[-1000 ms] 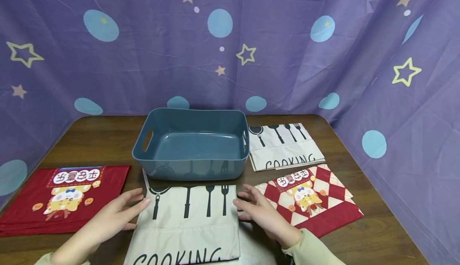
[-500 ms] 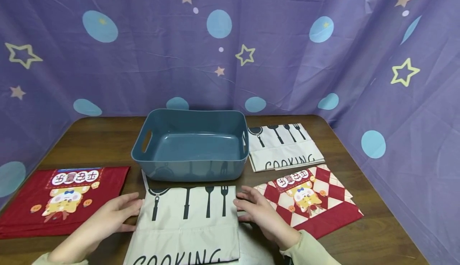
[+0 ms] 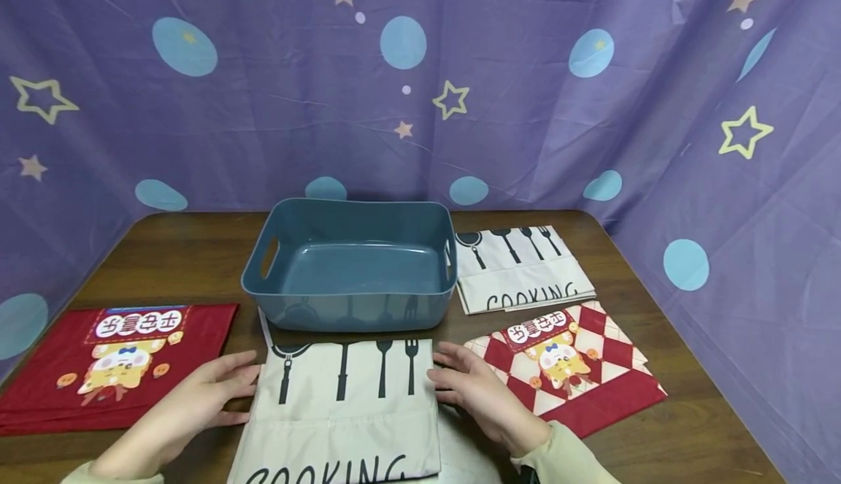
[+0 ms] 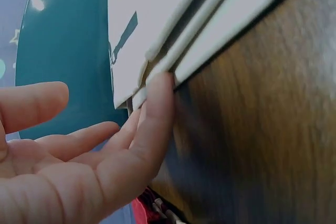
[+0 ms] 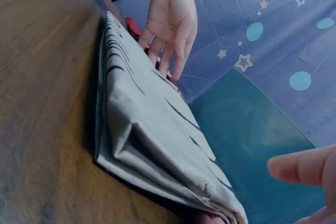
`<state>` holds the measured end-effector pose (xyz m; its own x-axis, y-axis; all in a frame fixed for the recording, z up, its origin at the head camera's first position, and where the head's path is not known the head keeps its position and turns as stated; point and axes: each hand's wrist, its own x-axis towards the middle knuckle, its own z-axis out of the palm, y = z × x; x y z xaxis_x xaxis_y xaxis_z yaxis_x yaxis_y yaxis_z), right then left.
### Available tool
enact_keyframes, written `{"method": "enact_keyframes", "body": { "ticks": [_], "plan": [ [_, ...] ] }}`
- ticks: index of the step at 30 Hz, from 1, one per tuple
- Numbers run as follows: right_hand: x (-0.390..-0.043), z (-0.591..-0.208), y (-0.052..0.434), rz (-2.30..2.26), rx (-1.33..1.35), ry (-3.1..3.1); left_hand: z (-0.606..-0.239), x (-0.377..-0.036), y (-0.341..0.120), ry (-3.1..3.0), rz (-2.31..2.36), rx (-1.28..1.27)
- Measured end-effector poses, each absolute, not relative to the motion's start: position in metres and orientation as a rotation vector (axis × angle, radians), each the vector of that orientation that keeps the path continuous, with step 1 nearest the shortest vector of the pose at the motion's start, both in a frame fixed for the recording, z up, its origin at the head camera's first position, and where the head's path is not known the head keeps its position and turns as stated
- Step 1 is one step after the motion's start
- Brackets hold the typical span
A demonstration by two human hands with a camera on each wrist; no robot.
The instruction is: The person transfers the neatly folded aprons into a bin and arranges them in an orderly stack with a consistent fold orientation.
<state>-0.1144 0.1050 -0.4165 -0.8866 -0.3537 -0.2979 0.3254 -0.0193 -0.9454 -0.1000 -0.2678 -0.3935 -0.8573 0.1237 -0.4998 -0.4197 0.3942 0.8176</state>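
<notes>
A folded cream cloth (image 3: 342, 425), apron-like, printed with black kitchen tools and "COOKING", lies at the front of the table in the head view. My left hand (image 3: 204, 404) is at its left edge, fingers loosely bent; in the left wrist view a fingertip (image 4: 160, 90) touches the layered edge, with the thumb apart. My right hand (image 3: 482, 396) is at the right edge. In the right wrist view its thumb (image 5: 302, 167) stands off the cloth, and a fingertip shows at the cloth's lower corner. Neither hand pinches the cloth.
A blue plastic bin (image 3: 355, 312) stands behind the cloth. To the left lies a folded red cloth (image 3: 52, 382) with a cartoon print. A second COOKING cloth (image 3: 525, 272) and a red-and-cream checked cloth (image 3: 604, 352) lie to the right. A purple curtain (image 3: 420, 155) hangs behind the table.
My left hand has drawn its thumb back from over the cloth's left edge, closer to its fingers. My right hand has hardly moved, and the cloth lies in the same place.
</notes>
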Motion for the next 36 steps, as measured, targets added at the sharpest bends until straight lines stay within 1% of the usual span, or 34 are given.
{"method": "enact_keyframes", "body": {
  "ticks": [14, 21, 31, 36],
  "plan": [
    [-0.114, -0.425, 0.105, -1.981, -0.058, 1.706, -0.393, -0.099, -0.266, 2.194, 1.468, -0.341],
    [-0.116, -0.427, 0.104, -1.97, -0.044, 1.758, -0.398, -0.102, -0.266, 2.233, 1.421, -0.376],
    [-0.116, -0.43, 0.1, -1.994, -0.084, 1.671, -0.403, -0.106, -0.263, 2.295, 1.335, -0.427],
    [-0.117, -0.432, 0.1, -1.997, -0.083, 1.652, -0.404, -0.105, -0.262, 2.337, 1.297, -0.407]
  ]
}}
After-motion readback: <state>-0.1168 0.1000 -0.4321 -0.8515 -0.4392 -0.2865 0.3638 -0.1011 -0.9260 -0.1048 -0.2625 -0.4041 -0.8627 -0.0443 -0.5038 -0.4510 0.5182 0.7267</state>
